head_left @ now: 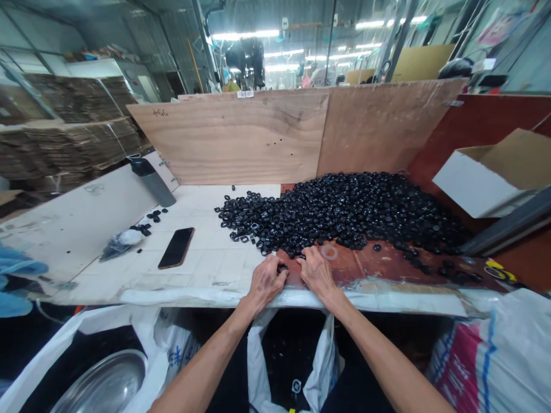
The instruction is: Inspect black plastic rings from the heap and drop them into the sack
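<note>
The worktop (215, 261) runs across the whole station, pale on the left and red-brown on the right. Plywood boards (241, 140) close off its far side. Heaped against them, from the middle to the right, lies a broad pile of small black parts (353, 206), many of them ring-shaped, thinning towards the near edge. Below that edge an open white sack (258, 355) hangs between the person's forearms; a second sack (520, 344), white with red and blue print, stands at the right. A white carton (477, 180) sits tilted beside the pile's right end.

Both hands are at the pile's near edge, just beside each other but apart. The left hand (267, 279) has its fingers curled almost together, with a small black part (282, 268) between thumb and forefinger. The right hand (317, 271) has its fingers bent and slightly parted, tips among the nearest parts; from here I cannot tell whether they grip one.

A grey bottle (155, 184) leans at the left wall. A dark phone (176, 248) lies flat on the pale surface, and a few loose black parts (155, 216) lie near the bottle's base.
</note>
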Demonstrator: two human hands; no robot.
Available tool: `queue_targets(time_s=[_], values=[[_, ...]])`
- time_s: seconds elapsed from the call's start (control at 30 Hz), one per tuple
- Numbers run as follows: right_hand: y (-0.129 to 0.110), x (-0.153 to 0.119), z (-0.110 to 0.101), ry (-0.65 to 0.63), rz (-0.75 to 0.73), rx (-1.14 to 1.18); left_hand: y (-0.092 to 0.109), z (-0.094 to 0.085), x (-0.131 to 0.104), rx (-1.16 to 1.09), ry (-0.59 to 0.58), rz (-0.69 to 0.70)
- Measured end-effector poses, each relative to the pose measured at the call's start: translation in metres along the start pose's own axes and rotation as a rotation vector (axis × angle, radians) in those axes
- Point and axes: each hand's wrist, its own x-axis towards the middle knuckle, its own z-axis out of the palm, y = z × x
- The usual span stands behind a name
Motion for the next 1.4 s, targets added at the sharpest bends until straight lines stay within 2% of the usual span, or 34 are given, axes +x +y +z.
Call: queue_targets(time_s=[0.13, 0.23, 0.33, 0.43, 0.6, 0.8, 0.97, 1.2, 1.3, 1.4], values=[[0.003, -0.004, -0.006, 0.028, -0.083, 0.339, -0.001, -0.004, -0.003, -0.118, 0.04, -0.013], [0.002, -0.004, -0.013, -0.025, -0.112, 0.548, 0.0, -0.007, -0.002, -0.204, 0.015, 0.02], [-0.001, -0.004, -0.015, -0.074, -0.172, 0.654, 0.001, -0.008, -0.001, -0.27, -0.003, 0.041], [-0.003, -0.005, -0.015, -0.105, -0.21, 0.669, 0.003, -0.007, -0.002, -0.385, -0.028, -0.026], [-0.005, -0.009, -0.015, -0.096, -0.138, 0.673, 0.008, -0.008, -0.005, -0.57, -0.039, -0.122], [-0.006, -0.01, -0.02, -0.089, -0.192, 0.645, 0.009, -0.011, -0.007, -0.636, -0.017, -0.13], [-0.008, -0.01, -0.02, -0.094, -0.237, 0.623, 0.008, -0.016, -0.006, -0.637, -0.048, -0.152], [-0.005, -0.009, -0.018, -0.084, -0.248, 0.636, 0.007, -0.014, -0.005, -0.876, -0.141, -0.198], [-0.005, -0.009, -0.018, -0.072, -0.26, 0.639, 0.006, -0.012, -0.005, -0.903, -0.11, -0.179], [-0.005, -0.009, -0.018, -0.068, -0.258, 0.636, 0.004, -0.012, -0.005, -0.809, -0.054, -0.105]])
